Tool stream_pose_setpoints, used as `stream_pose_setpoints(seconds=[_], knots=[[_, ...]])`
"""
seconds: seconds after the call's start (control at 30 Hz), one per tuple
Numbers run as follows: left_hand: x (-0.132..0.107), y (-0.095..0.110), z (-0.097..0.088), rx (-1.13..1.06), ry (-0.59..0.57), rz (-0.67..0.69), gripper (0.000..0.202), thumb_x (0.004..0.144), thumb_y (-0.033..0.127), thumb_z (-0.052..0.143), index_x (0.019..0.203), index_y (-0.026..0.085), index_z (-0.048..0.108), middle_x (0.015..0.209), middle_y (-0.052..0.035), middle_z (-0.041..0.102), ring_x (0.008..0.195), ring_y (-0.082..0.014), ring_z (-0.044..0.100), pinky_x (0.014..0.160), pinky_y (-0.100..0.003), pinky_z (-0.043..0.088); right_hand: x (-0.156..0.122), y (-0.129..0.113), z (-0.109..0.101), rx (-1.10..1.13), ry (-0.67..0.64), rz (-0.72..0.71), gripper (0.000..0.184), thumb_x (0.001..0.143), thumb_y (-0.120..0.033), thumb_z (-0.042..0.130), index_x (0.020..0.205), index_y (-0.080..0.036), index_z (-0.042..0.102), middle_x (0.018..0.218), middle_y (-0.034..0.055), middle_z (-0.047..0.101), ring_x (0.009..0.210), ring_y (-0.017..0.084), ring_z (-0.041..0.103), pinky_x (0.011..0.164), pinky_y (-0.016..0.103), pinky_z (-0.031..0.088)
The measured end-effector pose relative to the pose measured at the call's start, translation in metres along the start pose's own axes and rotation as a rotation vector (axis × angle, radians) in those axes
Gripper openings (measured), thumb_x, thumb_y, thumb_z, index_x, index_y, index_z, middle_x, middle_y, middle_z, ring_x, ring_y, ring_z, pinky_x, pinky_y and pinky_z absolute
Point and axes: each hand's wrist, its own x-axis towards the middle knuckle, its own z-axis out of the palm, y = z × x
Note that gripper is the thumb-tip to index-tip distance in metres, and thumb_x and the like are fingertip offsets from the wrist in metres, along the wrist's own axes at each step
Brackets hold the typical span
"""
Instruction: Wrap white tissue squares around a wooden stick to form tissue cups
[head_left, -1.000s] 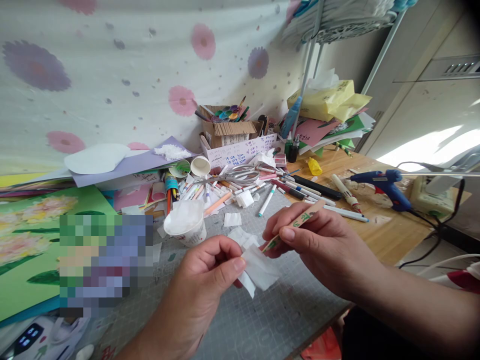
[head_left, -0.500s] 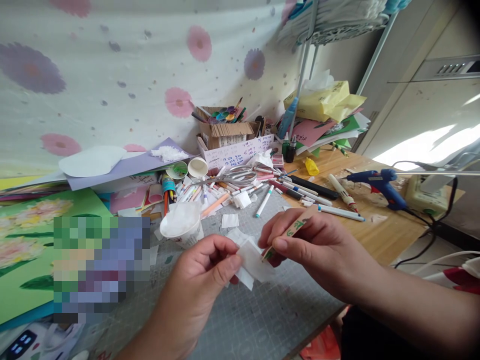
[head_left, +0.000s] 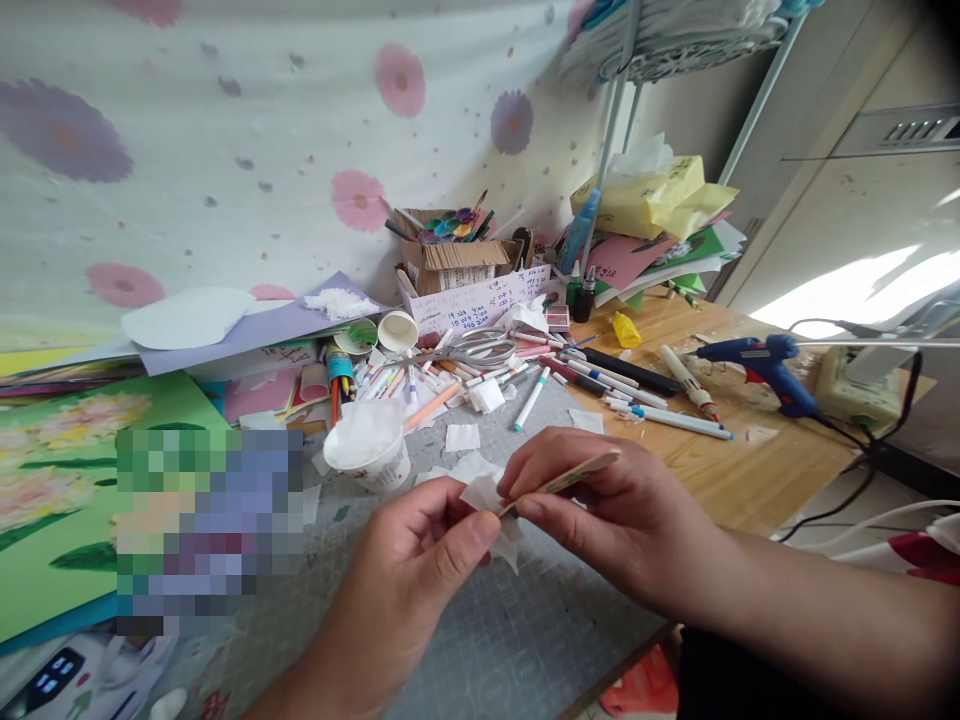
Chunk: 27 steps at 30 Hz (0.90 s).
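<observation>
Above the grey cutting mat (head_left: 480, 650), my left hand (head_left: 420, 560) pinches a thin piece of white paper (head_left: 481, 493) between thumb and fingers. My right hand (head_left: 607, 530) grips a flat wooden craft stick (head_left: 583, 472) with green print on it. The stick's lower end meets the paper at my left fingertips, and the two hands nearly touch. Some of the paper is hidden behind my fingers. More loose white paper lies on the mat just behind the hands. Left of them stands a white paper cup (head_left: 367, 455) with white sheets in it.
Several markers (head_left: 531, 400) and scissors (head_left: 480, 347) clutter the back of the mat. A blue glue gun (head_left: 757, 355) with its cord lies at the right. Green painted card (head_left: 52, 480) is at the left. A cardboard box (head_left: 454, 265) stands against the curtain.
My right hand has moved left and tipped the stick flatter, bringing its end to my left fingertips. The paper has folded up between the hands.
</observation>
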Motion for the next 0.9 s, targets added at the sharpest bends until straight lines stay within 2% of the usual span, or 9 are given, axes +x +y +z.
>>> stream_pose_setpoints(seconds=[0.07,0.17,0.37,0.57,0.63,0.77,0.83,0.9], knots=[[0.0,0.001,0.001,-0.001,-0.001,-0.022,0.02,0.081,0.039,0.062,0.074,0.02,0.061,0.074,-0.0002,0.062,0.07,-0.0165,0.054,0.061,-0.025,0.04,0.001,0.001,0.002,-0.012,-0.023,-0.033,0.008,0.088,-0.017,0.056,0.081,-0.017,0.06,0.083,0.0073,0.068,0.078,0.016,0.065,0.071,0.03,0.053],[0.003,0.003,0.003,0.048,0.053,-0.061,0.018,0.08,0.032,0.061,0.068,0.019,0.061,0.065,0.001,0.059,0.065,-0.0155,0.051,0.059,-0.025,0.039,0.001,0.002,0.002,-0.033,-0.035,-0.008,0.008,0.087,-0.018,0.057,0.081,-0.016,0.061,0.084,0.008,0.069,0.077,0.017,0.064,0.071,0.03,0.053],[0.008,0.007,0.0,0.176,0.112,-0.062,0.021,0.081,0.027,0.054,0.064,0.019,0.061,0.06,0.0005,0.059,0.061,-0.0168,0.051,0.058,-0.027,0.038,-0.003,0.006,-0.007,0.061,0.054,0.215,0.013,0.087,-0.026,0.059,0.08,-0.015,0.063,0.082,0.0077,0.067,0.077,0.017,0.064,0.069,0.031,0.052],[0.014,0.009,-0.013,0.606,0.179,-0.033,0.022,0.076,0.027,0.053,0.054,0.02,0.053,0.05,0.0045,0.047,0.05,-0.0141,0.041,0.048,-0.025,0.026,-0.003,0.025,-0.025,0.081,0.189,0.335,0.019,0.084,-0.031,0.062,0.077,-0.014,0.064,0.082,0.0071,0.065,0.069,0.015,0.061,0.065,0.029,0.052],[0.017,0.009,-0.016,0.667,0.185,-0.035,0.024,0.074,0.027,0.055,0.051,0.021,0.048,0.048,0.0056,0.042,0.048,-0.0132,0.037,0.047,-0.025,0.024,-0.001,0.03,-0.027,0.048,0.213,0.366,0.019,0.082,-0.031,0.062,0.075,-0.013,0.064,0.083,0.0076,0.065,0.067,0.015,0.061,0.063,0.029,0.052],[0.018,0.012,-0.02,0.763,0.2,0.004,0.032,0.077,0.04,0.057,0.052,0.02,0.048,0.049,0.0054,0.044,0.049,-0.0136,0.039,0.048,-0.025,0.026,0.001,0.033,-0.016,-0.01,0.1,0.376,0.014,0.084,-0.026,0.057,0.079,-0.014,0.062,0.082,0.0072,0.065,0.07,0.016,0.061,0.065,0.031,0.051],[0.016,0.015,-0.021,0.78,0.266,0.036,0.034,0.079,0.044,0.055,0.054,0.02,0.05,0.048,0.0055,0.043,0.049,-0.0137,0.039,0.047,-0.025,0.027,0.003,0.033,-0.005,-0.029,0.037,0.366,0.007,0.081,-0.021,0.058,0.08,-0.015,0.063,0.079,0.0057,0.064,0.071,0.017,0.06,0.068,0.031,0.049],[0.014,0.016,-0.024,0.693,0.332,0.074,0.03,0.081,0.042,0.055,0.059,0.021,0.053,0.049,0.0054,0.044,0.05,-0.0137,0.04,0.047,-0.025,0.028,0.005,0.033,0.005,-0.021,-0.025,0.369,0.003,0.078,-0.017,0.061,0.078,-0.015,0.064,0.077,0.005,0.065,0.069,0.016,0.059,0.067,0.03,0.048]])
